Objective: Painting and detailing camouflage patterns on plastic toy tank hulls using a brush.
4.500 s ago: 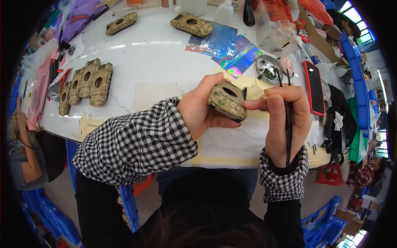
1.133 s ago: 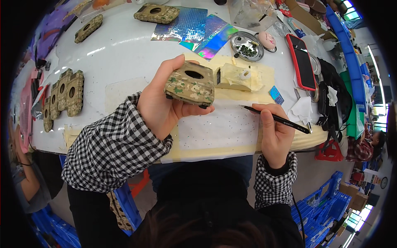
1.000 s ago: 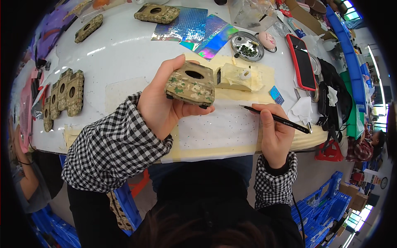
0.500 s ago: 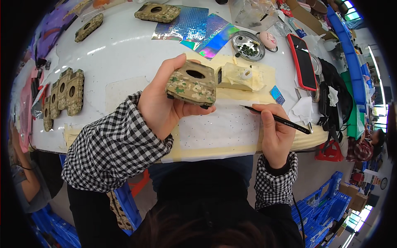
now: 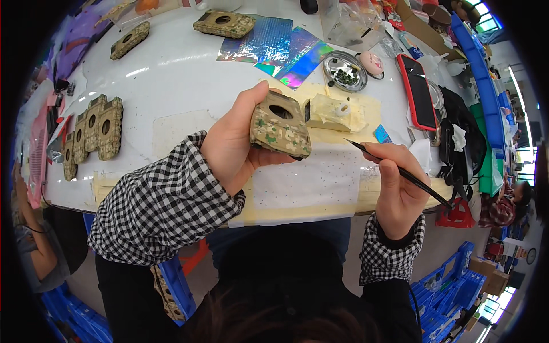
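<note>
My left hand (image 5: 231, 146) is wrapped round a camouflage-patterned model tank hull (image 5: 280, 134), thumb along its top edge and fingers underneath. The hull has a round hole in its upper face and is held tilted above the worktop. In my right hand (image 5: 400, 183), slim black tweezers (image 5: 400, 170) are pinched between thumb and fingers, their fine tip pointing left and apart from the hull. Beneath both hands lies a white sheet (image 5: 306, 191) sprinkled with tiny dark specks. Just behind the tweezers' tip sits a block wrapped in yellowish tape (image 5: 334, 116) with a small white piece on top.
More camouflage hulls (image 5: 110, 128) stand at the left, with others (image 5: 224, 24) at the back. Shiny holographic sheets (image 5: 297, 54) lie near a round metal dish (image 5: 345, 71) of small dark parts. A red-cased phone (image 5: 416, 91) is at the right. Another person's arm (image 5: 34, 228) shows far left.
The left hand has shifted right with the hull and turned it slightly. The right hand has moved a little right and down, and the tweezers tip has risen slightly.
</note>
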A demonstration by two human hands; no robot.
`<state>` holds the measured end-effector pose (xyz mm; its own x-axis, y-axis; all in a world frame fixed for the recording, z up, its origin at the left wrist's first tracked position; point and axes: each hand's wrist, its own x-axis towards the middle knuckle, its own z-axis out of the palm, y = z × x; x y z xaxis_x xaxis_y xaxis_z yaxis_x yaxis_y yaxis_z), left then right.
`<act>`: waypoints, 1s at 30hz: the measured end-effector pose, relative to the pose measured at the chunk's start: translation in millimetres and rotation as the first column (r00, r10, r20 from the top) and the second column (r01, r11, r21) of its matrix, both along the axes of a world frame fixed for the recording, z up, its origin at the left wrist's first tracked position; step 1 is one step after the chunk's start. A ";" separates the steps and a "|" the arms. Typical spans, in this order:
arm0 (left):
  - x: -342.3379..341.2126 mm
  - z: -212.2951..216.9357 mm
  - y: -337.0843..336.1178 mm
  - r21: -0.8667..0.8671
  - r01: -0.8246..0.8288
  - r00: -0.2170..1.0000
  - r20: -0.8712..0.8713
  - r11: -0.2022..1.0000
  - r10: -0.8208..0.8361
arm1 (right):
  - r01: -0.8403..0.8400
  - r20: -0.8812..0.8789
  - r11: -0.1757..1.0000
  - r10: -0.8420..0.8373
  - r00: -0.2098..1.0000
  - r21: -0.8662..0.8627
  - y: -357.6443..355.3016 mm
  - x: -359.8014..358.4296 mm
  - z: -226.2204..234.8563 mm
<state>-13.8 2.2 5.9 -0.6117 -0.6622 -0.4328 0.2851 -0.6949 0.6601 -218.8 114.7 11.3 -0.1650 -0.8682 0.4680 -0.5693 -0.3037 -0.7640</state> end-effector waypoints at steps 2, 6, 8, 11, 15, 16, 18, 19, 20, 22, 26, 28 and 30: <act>-1.9 2.8 2.0 0.008 -0.019 1.000 -0.007 1.000 0.019 | -0.047 0.053 0.999 0.048 0.997 -0.016 -5.0 7.6 12.8; -1.5 6.1 4.0 -0.016 -0.042 0.999 -0.003 0.999 0.042 | -0.153 0.024 0.987 0.155 0.988 -0.050 -14.5 18.6 32.7; 0.8 2.6 2.9 -0.021 -0.016 1.000 -0.027 1.000 0.015 | -0.205 -0.009 0.977 0.205 0.979 -0.053 -18.4 24.2 37.6; 1.1 4.9 3.5 -0.013 -0.007 0.999 -0.033 1.000 0.007 | -0.271 -0.025 0.961 0.270 0.962 -0.054 -24.6 30.5 40.4; 1.4 9.4 4.1 -0.014 0.011 0.999 -0.051 1.000 -0.011 | -0.301 -0.016 0.952 0.300 0.954 -0.054 -28.7 36.0 39.6; 1.5 9.6 4.4 -0.014 0.016 0.999 -0.051 1.000 -0.017 | -0.299 -0.010 0.953 0.299 0.954 -0.051 -28.7 37.3 39.7; 1.1 8.3 3.6 -0.017 0.016 0.999 -0.050 1.000 -0.016 | -0.288 -0.017 0.957 0.287 0.958 -0.043 -28.6 38.4 40.3; 1.3 7.5 3.5 -0.018 0.014 0.999 -0.047 1.000 -0.015 | -0.285 -0.023 0.958 0.285 0.958 -0.041 -29.2 38.9 40.0; 1.2 7.4 4.0 -0.017 0.001 0.999 -0.038 1.000 -0.002 | -0.286 -0.039 0.958 0.284 0.958 -0.040 -29.7 38.8 39.7; 0.6 7.3 5.0 -0.016 -0.021 1.000 -0.021 1.000 0.021 | -0.287 -0.078 0.957 0.283 0.956 -0.034 -30.5 37.9 40.2; 0.9 6.2 4.0 -0.021 -0.011 1.000 -0.003 1.000 0.011 | -0.282 -0.128 0.959 0.277 0.952 -0.019 -31.0 38.6 43.7; 0.8 6.4 4.0 -0.020 -0.011 1.000 -0.001 1.000 0.011 | -0.280 -0.133 0.960 0.275 0.952 -0.015 -31.2 39.2 44.5; 0.7 7.1 4.4 -0.023 -0.013 1.000 0.002 1.000 0.013 | -0.284 -0.138 0.959 0.280 0.950 -0.011 -31.9 38.9 44.8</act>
<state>-13.0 6.6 13.0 -0.6018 -0.6799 -0.4191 0.2925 -0.6759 0.6765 -179.9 82.9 56.1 0.1503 -0.8553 0.4959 -0.5538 -0.4883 -0.6745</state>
